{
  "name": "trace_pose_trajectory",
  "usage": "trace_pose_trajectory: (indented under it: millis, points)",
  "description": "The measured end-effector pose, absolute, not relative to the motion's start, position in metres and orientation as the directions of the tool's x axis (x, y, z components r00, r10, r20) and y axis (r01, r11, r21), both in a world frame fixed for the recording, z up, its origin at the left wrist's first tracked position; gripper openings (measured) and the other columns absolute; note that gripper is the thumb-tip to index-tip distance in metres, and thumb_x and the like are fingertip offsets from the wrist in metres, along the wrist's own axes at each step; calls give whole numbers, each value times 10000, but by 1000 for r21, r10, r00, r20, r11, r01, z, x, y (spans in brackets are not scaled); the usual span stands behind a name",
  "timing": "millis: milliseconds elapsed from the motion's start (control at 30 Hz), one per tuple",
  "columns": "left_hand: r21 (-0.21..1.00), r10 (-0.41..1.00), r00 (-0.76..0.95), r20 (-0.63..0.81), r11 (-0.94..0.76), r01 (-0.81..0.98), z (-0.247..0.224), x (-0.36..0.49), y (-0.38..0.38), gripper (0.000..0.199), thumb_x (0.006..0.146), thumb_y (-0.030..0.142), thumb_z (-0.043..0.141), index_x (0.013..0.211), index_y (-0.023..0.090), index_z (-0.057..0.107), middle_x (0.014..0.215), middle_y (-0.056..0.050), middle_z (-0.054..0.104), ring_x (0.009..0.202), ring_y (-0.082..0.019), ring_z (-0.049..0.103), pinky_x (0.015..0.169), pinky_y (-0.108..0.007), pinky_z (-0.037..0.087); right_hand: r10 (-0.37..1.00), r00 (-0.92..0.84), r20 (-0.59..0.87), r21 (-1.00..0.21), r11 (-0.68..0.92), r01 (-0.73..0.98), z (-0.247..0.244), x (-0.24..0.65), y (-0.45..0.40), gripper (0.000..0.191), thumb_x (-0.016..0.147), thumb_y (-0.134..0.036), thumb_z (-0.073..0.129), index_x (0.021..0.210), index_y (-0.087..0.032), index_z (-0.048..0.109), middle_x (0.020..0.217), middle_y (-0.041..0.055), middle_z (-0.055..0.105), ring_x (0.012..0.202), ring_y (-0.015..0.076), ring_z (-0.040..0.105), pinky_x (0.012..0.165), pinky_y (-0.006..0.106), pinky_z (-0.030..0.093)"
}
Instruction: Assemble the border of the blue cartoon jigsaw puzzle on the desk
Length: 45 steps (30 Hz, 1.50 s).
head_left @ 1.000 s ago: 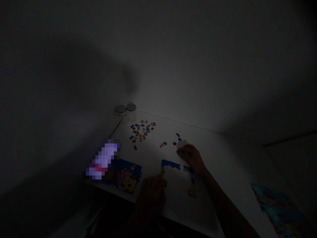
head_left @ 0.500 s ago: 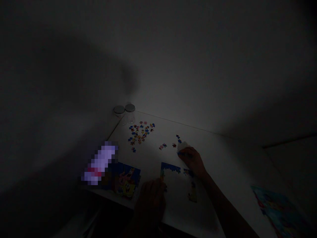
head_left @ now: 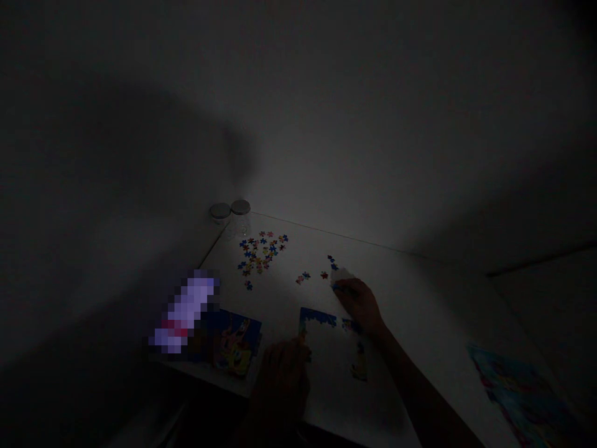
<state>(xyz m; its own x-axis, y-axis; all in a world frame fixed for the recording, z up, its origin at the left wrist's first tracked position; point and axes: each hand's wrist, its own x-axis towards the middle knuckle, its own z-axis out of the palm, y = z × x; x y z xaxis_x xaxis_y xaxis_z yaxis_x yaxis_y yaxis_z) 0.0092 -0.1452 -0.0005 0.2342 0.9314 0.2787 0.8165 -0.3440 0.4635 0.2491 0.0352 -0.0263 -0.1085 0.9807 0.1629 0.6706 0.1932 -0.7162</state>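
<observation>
The jigsaw border [head_left: 318,316] is partly assembled, its middle unfilled; loose pieces [head_left: 265,251] remain. The right hand [head_left: 361,303] pinches a blue piece [head_left: 336,286] (whether the left hand [head_left: 282,368] grips, I cannot tell).

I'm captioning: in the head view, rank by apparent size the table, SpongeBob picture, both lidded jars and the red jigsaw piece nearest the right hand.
1. Table
2. SpongeBob picture
3. Left jar, right jar: too alike
4. Red jigsaw piece
</observation>
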Motion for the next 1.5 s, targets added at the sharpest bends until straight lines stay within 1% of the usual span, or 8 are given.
trace_pose_trajectory:
  millis: [267,433,600,833,967,1167,1367,1500]
  points:
    - [463,919,215,331,-357,811,-5,9,-144,386,864,98,458,1202,223,598,1198,-72,645,1032,-246,560,910,-430,477,984,-68,167,-739,170,652,-25,246,33,276,796,-432,640,957,-231,737,959,94,743,923,273,684,858,429,527]
    - [444,919,254,303,-372,815,-5,7,-144,419,864,89,458,1244,222,576,1247,-72,626,1091,-246,549,938,-426,468,984,-63,167,-769,170,617,-24,245,33,264,788,-426,648,946,-233,734,957,90,747,917,261,688,844,410,533]
    - [435,920,237,312,-360,825,-4,7,-144,402,870,88,462,1230,221,581,1228,-73,633,1070,-243,558,941,-422,468,990,-45,130,-772,130,623,-26,246,34,236,766,-413,652,900,-231,719,941,80,746,861,251,691,805,399,534]
    - [427,917,251,310,-370,825,2,7,-143,393,861,90,484,1217,222,586,1220,-66,634,1060,-242,566,925,-415,480,986,-51,158,-761,155,630,-22,246,33,244,754,-418,649,885,-222,715,917,72,734,858,250,678,824,405,517]
    - [431,919,232,319,-359,828,-1,8,-143,395,838,74,507,1190,229,595,1194,-56,643,1069,-241,566,940,-416,475,994,-6,112,-836,97,540,-19,245,30,272,732,-466,674,845,-220,696,849,62,724,785,242,664,734,368,521]
    - [416,912,246,328,-373,829,0,8,-144,401,829,58,508,1176,233,601,1189,-59,643,1072,-231,576,944,-411,481,998,59,26,-954,7,299,-14,249,34,336,676,-512,732,777,-196,679,737,49,702,713,223,631,678,350,494]
    - [395,894,258,366,-401,827,2,6,-144,371,859,71,486,1176,217,615,1190,-77,649,1087,-236,579,961,-424,478,995,97,16,-975,-6,222,-3,258,27,459,678,-568,721,954,-201,721,931,82,742,872,257,666,798,398,508]
    - [376,880,297,371,-434,819,3,2,-142,362,868,96,475,1180,207,620,1199,-90,652,1079,-239,591,949,-425,483,994,112,-4,-978,-27,205,1,269,0,416,665,-541,731,920,-212,744,961,76,747,925,262,656,811,382,504]
